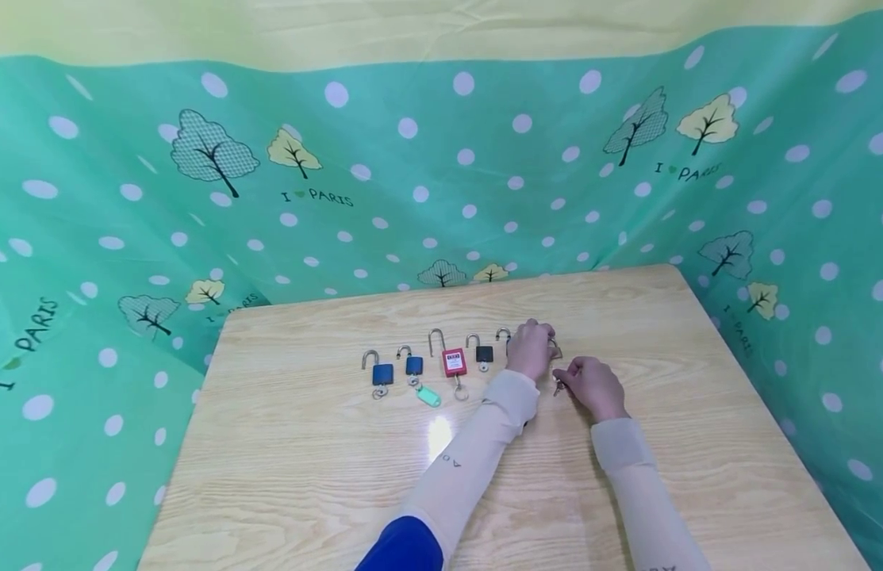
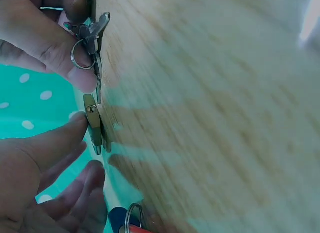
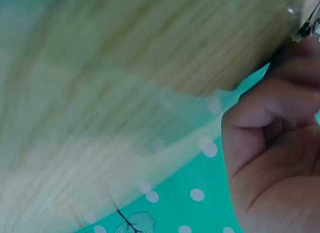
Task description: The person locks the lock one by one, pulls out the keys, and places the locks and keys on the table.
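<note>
Red padlock (image 1: 454, 362) (long shackle) between blue padlocks (image 1: 381, 373) and black padlock (image 1: 484, 354).
</note>
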`<action>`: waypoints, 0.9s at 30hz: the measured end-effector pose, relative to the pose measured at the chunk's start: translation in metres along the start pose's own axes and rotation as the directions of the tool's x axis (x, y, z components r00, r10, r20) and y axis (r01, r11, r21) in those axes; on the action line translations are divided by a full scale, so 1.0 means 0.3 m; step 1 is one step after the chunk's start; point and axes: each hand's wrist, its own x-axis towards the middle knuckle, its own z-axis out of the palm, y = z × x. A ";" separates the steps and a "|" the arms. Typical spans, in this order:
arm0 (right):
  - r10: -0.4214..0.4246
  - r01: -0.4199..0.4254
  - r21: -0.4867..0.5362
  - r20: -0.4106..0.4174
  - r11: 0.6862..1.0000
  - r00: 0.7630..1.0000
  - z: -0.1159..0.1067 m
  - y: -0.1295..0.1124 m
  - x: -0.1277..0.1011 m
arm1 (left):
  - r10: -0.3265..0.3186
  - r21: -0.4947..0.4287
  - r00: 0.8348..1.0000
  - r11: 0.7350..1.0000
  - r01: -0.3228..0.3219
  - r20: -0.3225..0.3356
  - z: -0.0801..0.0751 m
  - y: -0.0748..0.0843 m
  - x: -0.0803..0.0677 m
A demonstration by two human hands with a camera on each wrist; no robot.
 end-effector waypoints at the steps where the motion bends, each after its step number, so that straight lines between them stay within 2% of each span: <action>1: -0.002 0.002 -0.012 -0.006 1.000 1.000 -0.001 -0.003 -0.001 | 0.006 0.014 1.000 1.000 -0.006 -0.007 -0.003 -0.001 0.001; 5: -0.015 0.014 -0.042 -0.029 0.999 0.999 -0.005 -0.013 -0.010 | 0.015 0.045 0.999 0.999 -0.013 -0.046 -0.016 -0.006 -0.002; 9: -0.008 0.006 -0.057 -0.035 0.998 0.999 -0.010 -0.014 -0.020 | 0.007 0.030 0.996 1.000 -0.005 -0.089 -0.026 -0.015 -0.008; 16: 0.024 -0.025 -0.037 -0.008 0.999 1.000 -0.028 0.000 -0.028 | 0.007 -0.052 0.991 0.999 -0.014 -0.130 -0.043 -0.048 -0.018; 20: 0.020 -0.019 0.008 -0.041 1.000 0.999 -0.045 0.002 -0.027 | -0.003 -0.110 0.988 0.994 -0.014 -0.154 -0.063 -0.079 -0.016; 27: -0.031 0.038 0.055 -0.122 0.998 0.992 -0.068 -0.044 -0.033 | -0.057 -0.179 0.991 0.983 0.034 -0.122 -0.114 -0.125 -0.026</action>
